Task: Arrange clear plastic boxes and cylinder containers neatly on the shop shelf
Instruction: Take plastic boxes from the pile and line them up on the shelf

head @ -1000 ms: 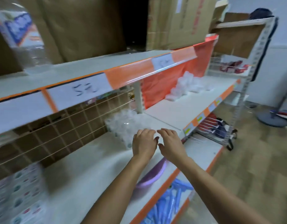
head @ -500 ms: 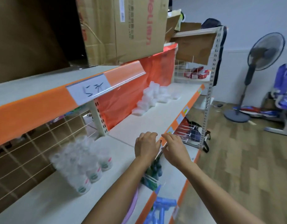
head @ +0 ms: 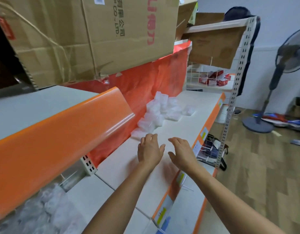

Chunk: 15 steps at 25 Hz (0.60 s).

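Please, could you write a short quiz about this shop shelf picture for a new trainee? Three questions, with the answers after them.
1. True or false: the left hand and the right hand each grip one of the clear plastic boxes.
2. Where does the pile of clear plastic boxes lie? A) against the red backing at the rear of the shelf; B) hanging from hooks; C) along the shelf's front edge.
3. Which appliance stands at the far right of the view?

Key
1. False: both hands are open and hold nothing.
2. A.
3. A standing fan.
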### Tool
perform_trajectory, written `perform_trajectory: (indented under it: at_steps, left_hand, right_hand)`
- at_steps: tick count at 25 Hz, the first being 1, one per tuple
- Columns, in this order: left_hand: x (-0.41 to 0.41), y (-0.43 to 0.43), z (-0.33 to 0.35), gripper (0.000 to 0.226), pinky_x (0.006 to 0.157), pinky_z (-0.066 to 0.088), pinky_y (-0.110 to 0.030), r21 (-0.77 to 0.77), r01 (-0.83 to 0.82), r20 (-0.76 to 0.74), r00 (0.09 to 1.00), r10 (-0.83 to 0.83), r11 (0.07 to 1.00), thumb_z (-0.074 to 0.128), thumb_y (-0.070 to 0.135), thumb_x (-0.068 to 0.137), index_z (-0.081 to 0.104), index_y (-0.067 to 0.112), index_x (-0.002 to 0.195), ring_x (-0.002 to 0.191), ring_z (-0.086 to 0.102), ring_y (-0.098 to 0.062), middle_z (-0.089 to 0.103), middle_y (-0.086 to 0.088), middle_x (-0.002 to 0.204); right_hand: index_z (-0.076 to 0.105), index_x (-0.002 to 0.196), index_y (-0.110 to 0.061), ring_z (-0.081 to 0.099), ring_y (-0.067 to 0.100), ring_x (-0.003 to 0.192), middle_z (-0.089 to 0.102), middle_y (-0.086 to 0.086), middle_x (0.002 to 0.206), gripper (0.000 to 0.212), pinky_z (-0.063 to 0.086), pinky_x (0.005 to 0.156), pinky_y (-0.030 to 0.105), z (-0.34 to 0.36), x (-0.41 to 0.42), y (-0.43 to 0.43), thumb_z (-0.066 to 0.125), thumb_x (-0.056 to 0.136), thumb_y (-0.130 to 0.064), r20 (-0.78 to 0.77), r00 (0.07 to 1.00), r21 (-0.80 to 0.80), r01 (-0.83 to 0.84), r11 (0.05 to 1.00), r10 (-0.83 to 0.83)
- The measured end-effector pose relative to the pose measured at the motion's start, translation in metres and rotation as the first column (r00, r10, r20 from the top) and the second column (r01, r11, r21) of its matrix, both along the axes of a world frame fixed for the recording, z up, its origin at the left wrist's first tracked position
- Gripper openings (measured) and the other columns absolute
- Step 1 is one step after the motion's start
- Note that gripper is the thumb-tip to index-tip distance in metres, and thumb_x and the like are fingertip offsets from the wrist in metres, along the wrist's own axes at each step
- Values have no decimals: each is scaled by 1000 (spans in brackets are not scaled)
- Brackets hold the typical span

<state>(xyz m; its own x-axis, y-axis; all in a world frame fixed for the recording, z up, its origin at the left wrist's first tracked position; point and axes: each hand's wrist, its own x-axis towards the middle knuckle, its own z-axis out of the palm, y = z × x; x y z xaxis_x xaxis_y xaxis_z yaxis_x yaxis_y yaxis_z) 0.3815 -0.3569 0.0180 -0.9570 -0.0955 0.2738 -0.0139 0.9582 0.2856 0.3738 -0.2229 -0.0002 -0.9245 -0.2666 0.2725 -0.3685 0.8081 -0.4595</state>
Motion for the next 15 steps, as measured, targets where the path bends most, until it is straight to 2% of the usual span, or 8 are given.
perform_trajectory:
  at_steps: [8, 13, 15]
  left_hand:
    - [-70, -19, -15, 55, 99, 34, -33, -8, -149, 45, 988, 149, 989, 50, 43, 93, 36, 15, 139, 128, 34, -23, 40, -3, 139]
    - [-116, -26, -18, 61, 103, 33, -34, 44, -302, 60, 952, 299, 952, 55, 42, 90, 33, 15, 140, 126, 37, -27, 39, -6, 139]
    - [-132, -25, -18, 66, 103, 33, -34, 82, -332, 72, 942, 327, 940, 58, 43, 88, 31, 17, 142, 125, 37, -28, 37, -4, 140]
  right_hand:
    - [36, 138, -10, 36, 28, 127, 41, 9, 140, 53, 32, 102, 31, -4, -86, -24, 55, 89, -19, 55, 995, -94, -80, 992, 85]
    - [40, 133, -4, 46, 34, 114, 49, 17, 128, 52, 38, 91, 36, -3, -153, -33, 55, 90, -28, 47, 994, -120, -92, 988, 99]
    - [42, 132, -4, 46, 34, 115, 50, 17, 127, 51, 40, 89, 38, -2, -178, -36, 51, 92, -35, 79, 990, -123, -107, 987, 118]
